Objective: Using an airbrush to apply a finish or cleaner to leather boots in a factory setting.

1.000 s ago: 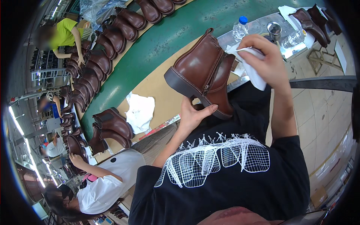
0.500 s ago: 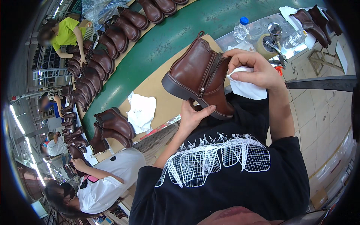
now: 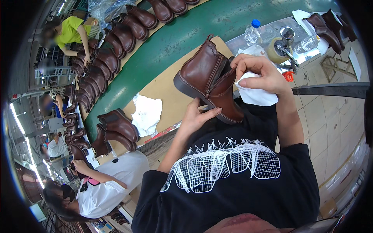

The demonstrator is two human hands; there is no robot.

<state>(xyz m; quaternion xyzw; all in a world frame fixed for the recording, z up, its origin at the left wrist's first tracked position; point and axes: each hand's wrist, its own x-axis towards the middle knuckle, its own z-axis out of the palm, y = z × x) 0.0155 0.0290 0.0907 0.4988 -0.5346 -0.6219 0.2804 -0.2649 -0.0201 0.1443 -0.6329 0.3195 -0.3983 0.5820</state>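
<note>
I hold the brown ankle boot (image 3: 210,81) in the air above the edge of the desk (image 3: 171,93), close to my chest. My left hand (image 3: 196,116) is under it, closed around the sole near the toe, with the fingers along the lower side. My right hand (image 3: 260,75) is closed on a white cloth (image 3: 256,93) and presses it against the upper of the boot, just at the opening beside the zipper.

To do this wiping well, I think I must keep the left hand firm, so the boot does not turn when the cloth pushes. I should move the cloth in short strokes along the leather and not catch it on the zipper. A clean part of the cloth should face the leather.

The boot lies between my two hands, touching both. The heel points up and away from me, toward the green belt (image 3: 186,35). Another white cloth (image 3: 147,113) lies on the desk, well apart on my left, near a finished pair of boots (image 3: 114,132).
</note>
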